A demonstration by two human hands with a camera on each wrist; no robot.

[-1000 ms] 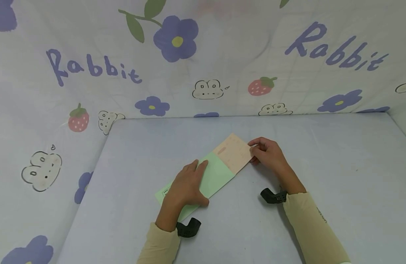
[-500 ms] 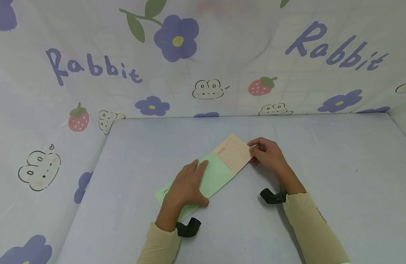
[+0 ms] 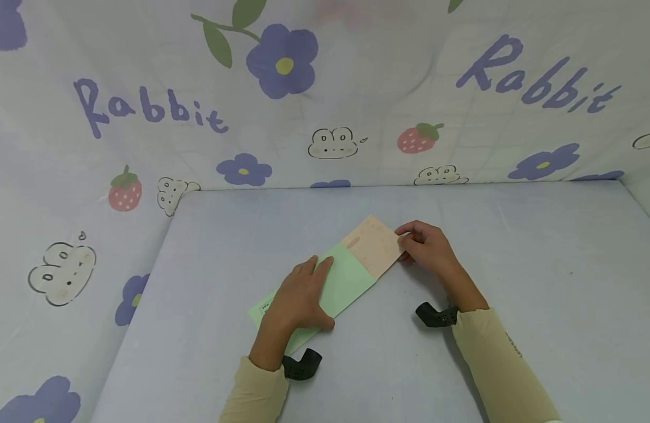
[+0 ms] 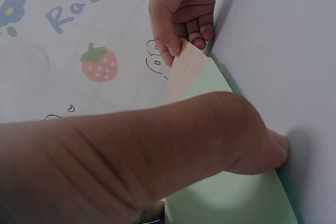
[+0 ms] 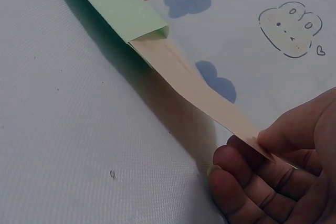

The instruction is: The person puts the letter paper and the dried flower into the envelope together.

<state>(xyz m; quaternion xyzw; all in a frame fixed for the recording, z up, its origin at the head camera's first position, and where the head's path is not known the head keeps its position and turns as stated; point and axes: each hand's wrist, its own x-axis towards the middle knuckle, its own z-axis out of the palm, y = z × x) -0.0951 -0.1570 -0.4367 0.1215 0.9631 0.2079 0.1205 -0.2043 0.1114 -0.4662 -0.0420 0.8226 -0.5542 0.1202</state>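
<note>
A light green paper sleeve or envelope (image 3: pixel 346 282) lies slanted on the table, with dark print near its lower left corner. Out of its upper right end sticks a peach paper (image 3: pixel 374 245) with faint print. My left hand (image 3: pixel 298 296) rests across the green paper with its fingers extended and the thumb spread toward the near edge. My right hand (image 3: pixel 426 244) pinches the peach paper's right corner between thumb and fingers. In the right wrist view the peach paper (image 5: pixel 194 90) bends slightly, coming out of the green paper's open end (image 5: pixel 149 34). The part inside is hidden.
A pale table surface (image 3: pixel 542 294) spreads around the paper. Behind it hangs a cloth (image 3: pixel 378 82) printed with flowers, strawberries, rabbits and lettering, which also covers the left side. A black wrist camera (image 3: pixel 437 315) sits on the right wrist, another black wrist camera (image 3: pixel 302 365) on the left.
My right hand has shifted very slightly left with the corner of the peach paper in its pinch. My left hand and the green paper stay where they were.
</note>
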